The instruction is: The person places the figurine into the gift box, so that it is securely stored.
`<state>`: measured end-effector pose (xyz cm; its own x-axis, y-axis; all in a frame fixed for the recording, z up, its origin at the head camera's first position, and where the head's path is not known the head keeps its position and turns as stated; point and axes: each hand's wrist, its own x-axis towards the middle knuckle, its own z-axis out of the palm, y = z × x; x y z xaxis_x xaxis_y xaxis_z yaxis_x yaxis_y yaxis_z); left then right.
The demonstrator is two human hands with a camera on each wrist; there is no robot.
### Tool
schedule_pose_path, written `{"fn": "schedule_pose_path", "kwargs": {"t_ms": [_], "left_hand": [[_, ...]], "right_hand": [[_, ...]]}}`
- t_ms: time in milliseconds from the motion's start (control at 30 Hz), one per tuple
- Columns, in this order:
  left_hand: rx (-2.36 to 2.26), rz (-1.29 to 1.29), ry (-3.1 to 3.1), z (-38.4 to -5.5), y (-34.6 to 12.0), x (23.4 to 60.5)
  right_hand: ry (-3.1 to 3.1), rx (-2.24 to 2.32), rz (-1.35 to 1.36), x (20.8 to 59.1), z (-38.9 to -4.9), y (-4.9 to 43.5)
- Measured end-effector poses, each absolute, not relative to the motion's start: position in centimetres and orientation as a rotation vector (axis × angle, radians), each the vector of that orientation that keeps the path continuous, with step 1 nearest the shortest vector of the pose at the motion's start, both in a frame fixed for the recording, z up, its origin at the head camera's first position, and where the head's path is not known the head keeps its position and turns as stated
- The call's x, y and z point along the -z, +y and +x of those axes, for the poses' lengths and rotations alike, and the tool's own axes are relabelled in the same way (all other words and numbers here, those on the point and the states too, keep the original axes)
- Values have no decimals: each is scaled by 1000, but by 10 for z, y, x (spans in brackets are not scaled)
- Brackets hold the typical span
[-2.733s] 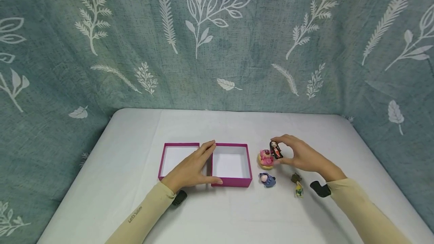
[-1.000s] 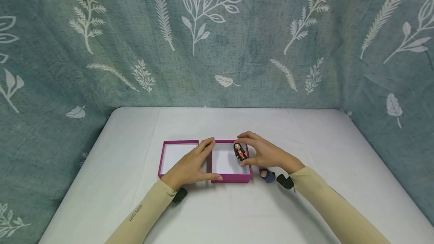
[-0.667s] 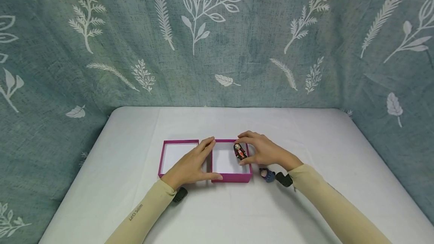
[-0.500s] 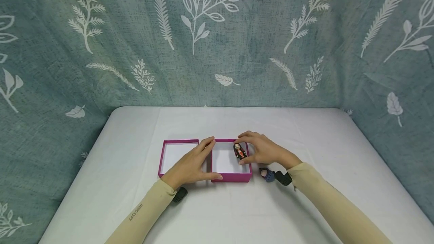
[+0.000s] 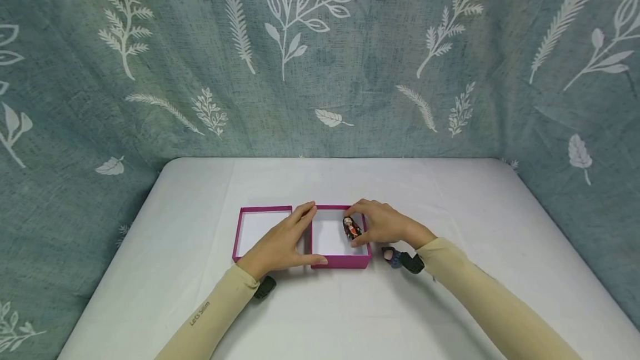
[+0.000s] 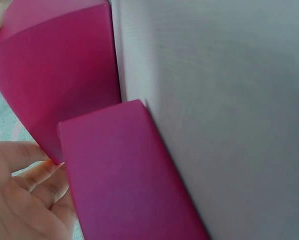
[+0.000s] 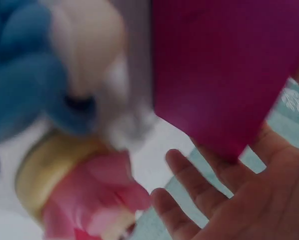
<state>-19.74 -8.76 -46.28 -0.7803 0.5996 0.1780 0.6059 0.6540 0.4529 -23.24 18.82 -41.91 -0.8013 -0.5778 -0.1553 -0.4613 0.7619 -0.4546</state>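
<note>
My left hand (image 5: pixel 280 246) spans the left side of a magenta box (image 5: pixel 341 261), thumb at the front wall and fingers at the far corner. In the left wrist view, its fingers bear on the corner of the box (image 6: pixel 59 80). My right hand (image 5: pixel 387 222) reaches over the box's right wall and pinches a small long-haired doll figurine (image 5: pixel 352 228) in black and red, low inside the white interior. The right wrist view shows my right hand (image 7: pixel 259 195) beyond the box wall (image 7: pixel 219 65), which hides the figurine.
A shallow matching lid (image 5: pixel 236 235) lies left of the box. A blue donkey figurine (image 5: pixel 394 258) sits right of the box, partly behind the black wrist camera (image 5: pixel 412 263). A pink bear figurine (image 7: pixel 94 195) on a yellow ring shows only in the right wrist view.
My right hand has carried the doll figurine left from beside the pink bear into the box, then slightly lower over the last half second. My left hand has stayed on the box.
</note>
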Motion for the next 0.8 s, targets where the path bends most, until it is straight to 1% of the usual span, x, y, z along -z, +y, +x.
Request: {"fn": "schedule_pose_path", "kwargs": {"t_ms": [400, 800], "left_hand": [[758, -1043, -2844, -199, -87, 464], [758, -1048, -2845, -199, -88, 464]], "right_hand": [[2692, 616, -764, 427, -230, 187], [2617, 636, -622, 426, -225, 185]]}}
